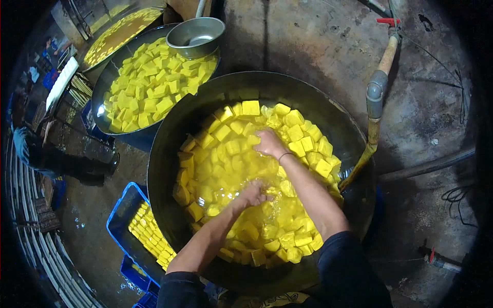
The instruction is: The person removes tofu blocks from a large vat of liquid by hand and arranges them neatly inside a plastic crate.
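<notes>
A large dark wok-like vat point(169, 149) is in front of me, holding yellow liquid and many yellow tofu blocks point(250, 108). My right hand point(270, 142) is at the liquid's surface towards the far side, fingers curled against a yellow tofu block at their tips. Nearer to me, my left hand point(251, 194) dips into the liquid near the middle of the vat. Its fingers look apart and hold nothing that I can see, though the tips are partly under the liquid. Ripples and splashes show beside it.
Behind on the left stands a second vat of yellow blocks point(149, 87), with a metal ladle bowl point(196, 38) over its rim. A blue crate point(115, 226) of yellow blocks sits at lower left. A pipe point(377, 92) reaches the vat's right rim. Another person point(61, 156) is at far left.
</notes>
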The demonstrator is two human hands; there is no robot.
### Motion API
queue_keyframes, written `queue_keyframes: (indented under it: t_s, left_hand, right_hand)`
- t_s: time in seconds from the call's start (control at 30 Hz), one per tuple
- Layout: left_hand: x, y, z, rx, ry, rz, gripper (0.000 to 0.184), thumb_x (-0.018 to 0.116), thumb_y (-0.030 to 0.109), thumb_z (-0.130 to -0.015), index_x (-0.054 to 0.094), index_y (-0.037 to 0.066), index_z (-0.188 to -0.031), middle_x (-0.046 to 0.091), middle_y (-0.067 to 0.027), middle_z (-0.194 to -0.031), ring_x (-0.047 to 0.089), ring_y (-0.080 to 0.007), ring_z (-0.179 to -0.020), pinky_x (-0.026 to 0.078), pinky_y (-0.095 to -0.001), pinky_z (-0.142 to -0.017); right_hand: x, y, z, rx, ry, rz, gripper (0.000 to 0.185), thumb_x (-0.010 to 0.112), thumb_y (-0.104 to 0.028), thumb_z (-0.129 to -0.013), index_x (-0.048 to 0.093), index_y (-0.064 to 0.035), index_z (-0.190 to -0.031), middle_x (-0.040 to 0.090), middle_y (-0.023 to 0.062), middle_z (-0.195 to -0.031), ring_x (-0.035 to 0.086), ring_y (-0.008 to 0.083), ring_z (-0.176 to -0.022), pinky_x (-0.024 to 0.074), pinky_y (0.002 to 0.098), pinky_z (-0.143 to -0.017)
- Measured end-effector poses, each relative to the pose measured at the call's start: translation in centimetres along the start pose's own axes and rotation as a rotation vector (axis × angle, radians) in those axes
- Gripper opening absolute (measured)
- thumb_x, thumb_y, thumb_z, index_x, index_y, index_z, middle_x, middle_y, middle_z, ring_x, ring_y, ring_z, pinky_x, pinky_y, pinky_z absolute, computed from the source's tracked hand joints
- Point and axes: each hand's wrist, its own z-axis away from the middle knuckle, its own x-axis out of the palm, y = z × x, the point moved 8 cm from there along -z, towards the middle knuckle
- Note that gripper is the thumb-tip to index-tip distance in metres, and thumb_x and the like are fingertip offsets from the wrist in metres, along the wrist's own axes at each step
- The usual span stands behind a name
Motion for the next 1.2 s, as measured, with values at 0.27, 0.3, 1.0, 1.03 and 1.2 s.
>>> queue_keyframes:
  t_s: [0.27, 0.3, 1.0, 1.03, 1.2]
  left_hand:
    - [-7.2, -3.4, -2.3, -0.207, 0.093, 1.204, 0.033, 0.057, 0.009, -0.081, 0.058, 0.006, -0.114, 0.064, -0.0114, -0.104, 0.061, -0.0232, -0.094, 0.052, -0.0376, -0.082]
    - [-7.9, -1.6, -2.2, -0.097, 0.222, 1.468, 0.029, 0.052, 0.013, -0.082, 0.059, 0.007, -0.109, 0.064, -0.0091, -0.099, 0.061, -0.0222, -0.088, 0.051, -0.0358, -0.079]
    - [-17.4, -0.8, 3.5, 0.34, 0.89, 2.267, 0.034, 0.053, 0.035, -0.083, 0.064, 0.012, -0.105, 0.067, -0.0122, -0.107, 0.061, -0.0319, -0.098, 0.049, -0.0491, -0.086]
    - [-19.6, -0.3, 5.1, 0.432, 0.874, 2.261, 0.034, 0.054, 0.035, -0.082, 0.066, 0.012, -0.103, 0.067, -0.0135, -0.108, 0.062, -0.0331, -0.098, 0.051, -0.0486, -0.085]
    - [-27.3, 1.3, 14.5, 0.816, 0.825, 2.198, 0.038, 0.056, 0.031, -0.08, 0.066, 0.008, -0.109, 0.062, -0.0182, -0.121, 0.058, -0.0371, -0.108, 0.048, -0.053, -0.093]
  right_hand:
    - [-7.1, 0.2, 8.1, 0.047, -0.12, -0.705, 0.053, 0.084, -0.019, -0.071, 0.062, 0.0046, -0.114, 0.067, 0.013, -0.104, 0.062, 0.0209, -0.095, 0.0483, 0.0322, -0.085]
    - [-6.9, -0.4, 8.9, 0.09, -0.163, -0.789, 0.046, 0.084, -0.016, -0.071, 0.064, 0.0031, -0.107, 0.067, 0.0099, -0.098, 0.061, 0.0186, -0.09, 0.0484, 0.0317, -0.082]
    - [2.6, -4.8, -0.8, 0.08, 0.088, -0.125, 0.035, 0.051, -0.025, -0.089, 0.063, 0.0053, -0.102, 0.067, 0.0226, -0.086, 0.066, 0.0282, -0.084, 0.0503, 0.0399, -0.074]
    - [6.4, -3.1, -1.3, 0.197, 0.035, -0.622, 0.031, 0.046, -0.017, -0.09, 0.064, 0.0024, -0.105, 0.068, 0.0215, -0.095, 0.065, 0.0276, -0.088, 0.0507, 0.0384, -0.077]
    - [7.3, -4.0, -0.9, 0.088, -0.08, -0.468, 0.037, 0.054, -0.003, -0.084, 0.06, -0.002, -0.121, 0.064, 0.0104, -0.1, 0.062, 0.0173, -0.083, 0.0527, 0.03, -0.073]
